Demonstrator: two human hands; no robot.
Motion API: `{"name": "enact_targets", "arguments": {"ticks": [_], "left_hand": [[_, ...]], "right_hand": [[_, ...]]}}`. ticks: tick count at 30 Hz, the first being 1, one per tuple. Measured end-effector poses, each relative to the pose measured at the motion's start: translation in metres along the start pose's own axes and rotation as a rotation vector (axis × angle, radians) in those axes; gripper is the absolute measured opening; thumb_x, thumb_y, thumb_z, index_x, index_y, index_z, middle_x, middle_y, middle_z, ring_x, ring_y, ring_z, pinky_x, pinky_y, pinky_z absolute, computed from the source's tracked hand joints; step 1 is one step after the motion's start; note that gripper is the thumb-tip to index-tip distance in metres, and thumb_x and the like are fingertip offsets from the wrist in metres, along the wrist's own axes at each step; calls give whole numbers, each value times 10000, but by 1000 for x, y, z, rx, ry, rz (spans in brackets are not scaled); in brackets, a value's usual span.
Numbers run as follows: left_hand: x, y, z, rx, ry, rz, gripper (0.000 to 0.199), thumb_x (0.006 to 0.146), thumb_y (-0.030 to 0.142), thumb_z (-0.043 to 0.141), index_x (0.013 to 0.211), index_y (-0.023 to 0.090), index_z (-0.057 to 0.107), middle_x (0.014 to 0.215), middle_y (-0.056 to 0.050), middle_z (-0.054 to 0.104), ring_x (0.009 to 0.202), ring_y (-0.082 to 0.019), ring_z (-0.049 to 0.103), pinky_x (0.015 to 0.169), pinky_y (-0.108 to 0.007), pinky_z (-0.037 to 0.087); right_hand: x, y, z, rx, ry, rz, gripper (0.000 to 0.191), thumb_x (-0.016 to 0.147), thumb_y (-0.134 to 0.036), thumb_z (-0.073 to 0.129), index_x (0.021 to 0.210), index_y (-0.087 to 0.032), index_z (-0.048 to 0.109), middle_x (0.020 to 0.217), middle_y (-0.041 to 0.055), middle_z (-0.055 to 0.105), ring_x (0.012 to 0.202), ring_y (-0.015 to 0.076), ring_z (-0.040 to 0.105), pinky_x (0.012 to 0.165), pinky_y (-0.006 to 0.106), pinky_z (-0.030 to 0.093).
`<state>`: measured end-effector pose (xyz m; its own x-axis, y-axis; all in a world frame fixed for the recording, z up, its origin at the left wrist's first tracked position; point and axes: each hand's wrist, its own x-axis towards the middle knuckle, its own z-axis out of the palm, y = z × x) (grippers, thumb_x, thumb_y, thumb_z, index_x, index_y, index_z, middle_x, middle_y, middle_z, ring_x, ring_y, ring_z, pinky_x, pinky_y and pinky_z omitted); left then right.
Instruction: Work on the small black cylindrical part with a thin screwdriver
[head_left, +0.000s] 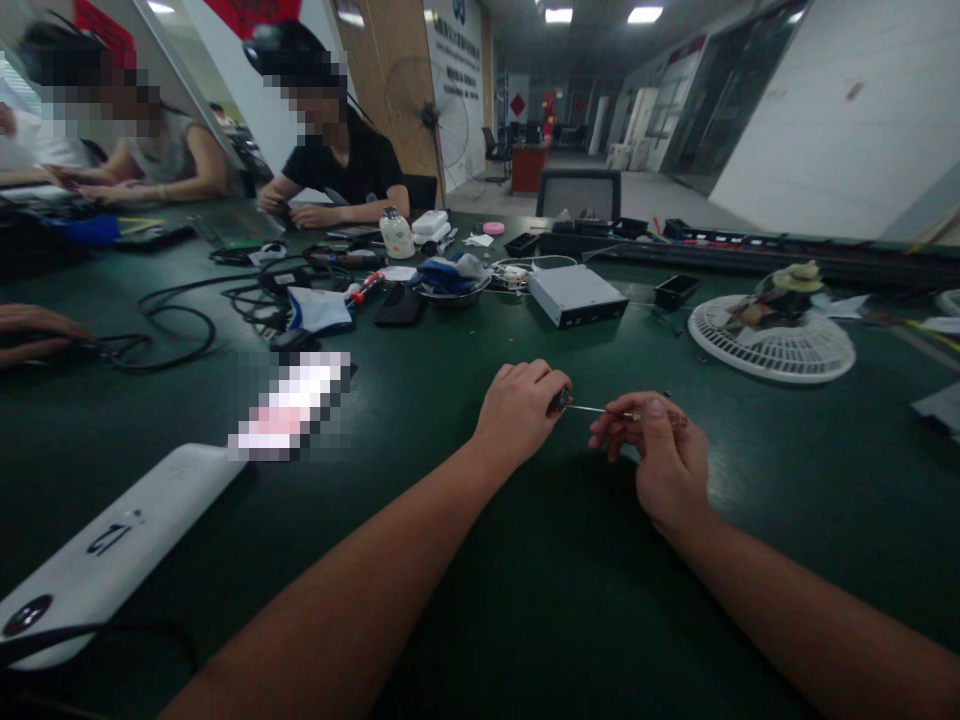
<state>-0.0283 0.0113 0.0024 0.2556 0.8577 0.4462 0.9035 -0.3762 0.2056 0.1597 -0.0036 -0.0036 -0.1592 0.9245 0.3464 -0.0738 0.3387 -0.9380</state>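
Note:
My left hand (pixel 521 412) is closed around the dark handle of a small screwdriver (pixel 589 408), whose thin metal shaft points right. My right hand (pixel 664 440) is close by, its thumb and fingers pinched on a small brownish part (pixel 675 420) at the shaft's far end. The fingers hide most of that part, so I cannot tell what it is or whether the tip engages it. Both hands are held just above the dark green tabletop (pixel 465 590).
A grey metal box (pixel 577 296) and a white fan guard (pixel 772 340) with fan parts lie ahead. A long white device (pixel 112 550) and a pixelated item (pixel 289 405) are to the left, beside black cables (pixel 180 320). Two seated co-workers (pixel 337 170) and another person's hand (pixel 37 335) are nearby.

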Motion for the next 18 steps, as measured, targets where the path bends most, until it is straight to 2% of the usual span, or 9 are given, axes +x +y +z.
{"name": "enact_targets", "arguments": {"ticks": [4,8,10,12,14,18], "left_hand": [[-1,0,2,22,-23,23,157,951,221,632,1093,242,697,1056,-30,676,977,-216,598,858,-373,423],[-2,-3,4,60,3,-63,195,934,183,633,1088,266,720,1029,-27,663,955,-223,593,853,-390,423],[-2,-5,4,68,14,-97,220,931,169,627,1096,275,728,1022,-29,657,959,-225,590,867,-401,423],[-3,-5,3,83,18,-115,253,929,158,619,1115,286,732,1021,-33,653,973,-230,583,886,-411,421],[-3,-5,3,110,19,-129,273,933,156,604,1127,296,736,1020,-37,651,985,-238,575,907,-421,417],[-4,-3,3,148,19,-166,285,939,171,596,1154,307,725,1041,-42,656,1006,-244,574,956,-432,406]], "right_hand": [[0,-1,1,-85,97,12,401,1045,-515,473,921,-188,670,751,43,699,614,160,684,485,268,470],[5,0,1,-105,246,-35,304,1001,-497,570,938,-208,644,777,24,678,629,167,678,489,274,471],[9,3,0,-133,277,-21,251,977,-469,620,990,-219,638,848,35,704,708,187,701,527,287,496],[12,7,-1,-172,236,13,244,989,-454,596,1070,-228,638,945,61,742,835,218,725,612,318,532],[13,11,-3,-252,140,44,241,1010,-433,548,1106,-235,645,1040,82,762,945,240,724,730,368,550],[13,16,-3,-493,-87,45,118,976,-291,556,1042,-249,645,1203,70,742,1076,249,693,930,443,518]]}}
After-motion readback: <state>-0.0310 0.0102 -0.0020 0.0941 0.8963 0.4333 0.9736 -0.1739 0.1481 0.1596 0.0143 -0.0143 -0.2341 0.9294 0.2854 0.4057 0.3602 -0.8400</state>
